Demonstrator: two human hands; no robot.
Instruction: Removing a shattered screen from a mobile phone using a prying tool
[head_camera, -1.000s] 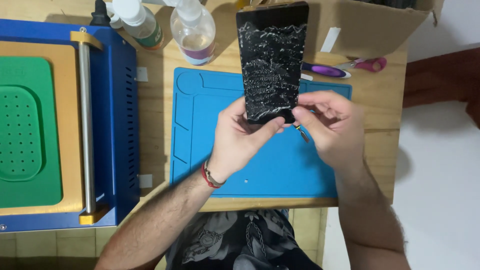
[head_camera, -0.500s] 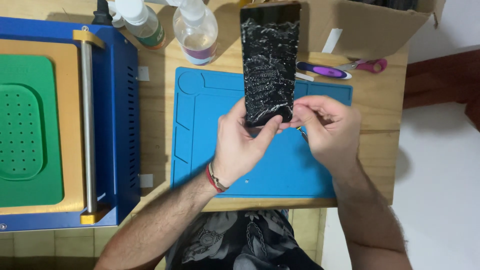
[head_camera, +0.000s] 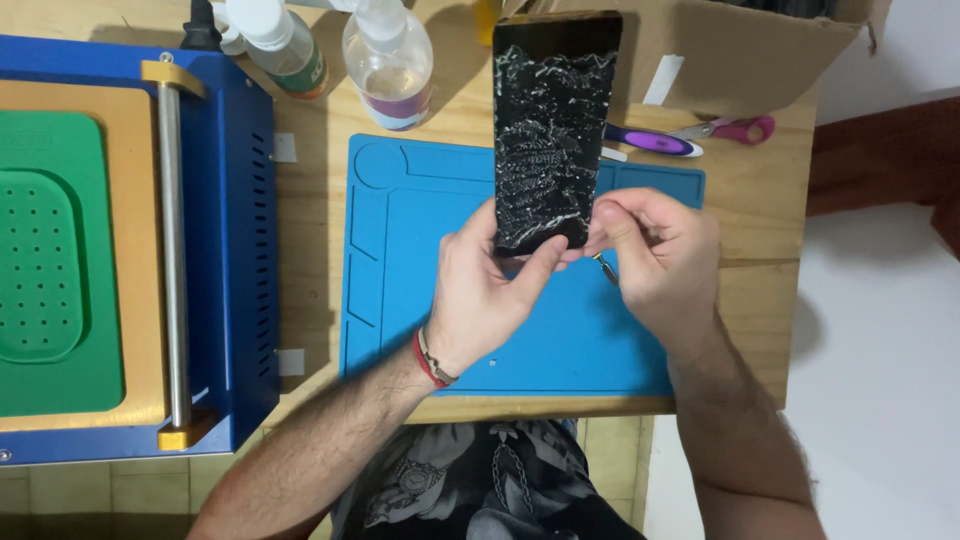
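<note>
Fingers first: my left hand is wrapped round the bottom end of the cracked phone screen, thumb on the front near the lower edge and the rest behind it, so it's a firm pinch grip. That keeps the panel standing up and tilted toward the camera, which I'd guess is so I can see the lower edge properly. My right hand is closed too, fingertips bunched right against the bottom right corner of the screen and pinching a thin metal tool, only the tip of it pokes out under the fingers, so I can't tell exactly what kind it is.

So the screen is up in the air, held over the blue work mat, not lying on it. The glass is shattered pretty much all over, white cracks everywhere below a clean dark strip at the top.

Further out, a purple-handled tool and pink scissors lie just past the mat's far edge, near a cardboard box. Two plastic bottles stand at the back. Off to my left sits the blue machine with a green pad.
</note>
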